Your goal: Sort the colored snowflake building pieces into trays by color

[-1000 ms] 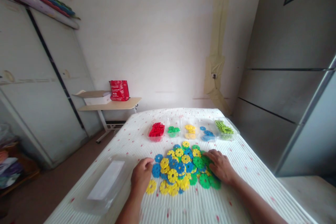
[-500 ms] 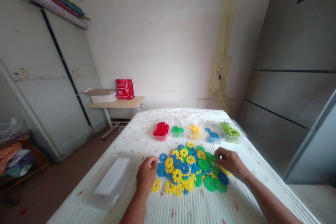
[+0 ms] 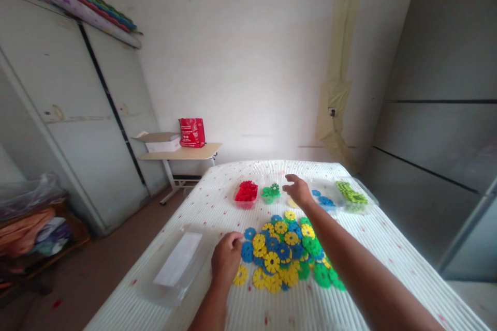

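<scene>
The right hand (image 3: 297, 190) is hovering right of centre, fingers parted and released, just beside the green discs (image 3: 268, 195). The mixed pile (image 3: 281, 256) is lying at lower centre. At its left edge the left hand (image 3: 227, 257) is sitting, fingers curled; whether they are grasping anything, I cannot tell. Red discs (image 3: 246, 194) are filling a tub near centre.

Table (image 3: 116, 315) (ribbed white cover (image 3: 295, 315)): disc heap (image 3: 285, 253), clear containers (image 3: 245, 205), plastic tray (image 3: 163, 296).

Notched discs (image 3: 272, 262), yellow, blue and green, lie heaped and overlapping on the tablecloth (image 3: 303, 313).
</scene>
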A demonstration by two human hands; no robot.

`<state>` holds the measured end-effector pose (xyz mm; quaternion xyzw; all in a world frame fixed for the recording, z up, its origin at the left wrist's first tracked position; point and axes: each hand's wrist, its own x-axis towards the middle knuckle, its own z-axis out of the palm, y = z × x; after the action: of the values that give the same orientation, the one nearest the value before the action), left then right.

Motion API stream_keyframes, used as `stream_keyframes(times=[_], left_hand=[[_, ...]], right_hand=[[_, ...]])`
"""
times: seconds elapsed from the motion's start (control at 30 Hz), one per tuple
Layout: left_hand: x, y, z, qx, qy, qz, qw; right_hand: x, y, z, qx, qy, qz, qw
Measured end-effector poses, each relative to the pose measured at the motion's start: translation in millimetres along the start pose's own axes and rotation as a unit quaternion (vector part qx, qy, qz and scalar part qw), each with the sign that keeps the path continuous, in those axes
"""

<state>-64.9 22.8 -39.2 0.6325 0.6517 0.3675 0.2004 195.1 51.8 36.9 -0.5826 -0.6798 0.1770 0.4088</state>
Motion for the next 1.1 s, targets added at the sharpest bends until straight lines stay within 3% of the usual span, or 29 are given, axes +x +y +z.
stream_keyframes(times=[0.13, 0.33, 0.57, 0.8, 1.1], left_hand=[[0.3, 2.6, -0.3, 0.003, -0.005, -0.006, 1.000], [-0.1, 6.0, -0.1, 0.022, -0.010, -0.009, 1.000], [0.7, 2.7, 1.5, 0.018, -0.010, -0.001, 1.000], [0.6, 0.4, 2.5, 0.015, -0.011, 0.005, 1.000], [1.4, -1.1, 3.2, 0.017, -0.006, 0.014, 1.000]], right_hand=[[4.1, 5.6, 2.1, -0.134, -0.062, 0.025, 0.989], [-13.5, 21.8, -7.7, -0.246, -0.152, 0.062, 0.955], [-35.1, 37.1, -17.1, -0.299, -0.203, 0.052, 0.931], [-38.9, 45.0, -16.2, -0.262, -0.182, 0.035, 0.947], [-37.7, 51.8, -30.6, -0.224, -0.076, 0.053, 0.970]])
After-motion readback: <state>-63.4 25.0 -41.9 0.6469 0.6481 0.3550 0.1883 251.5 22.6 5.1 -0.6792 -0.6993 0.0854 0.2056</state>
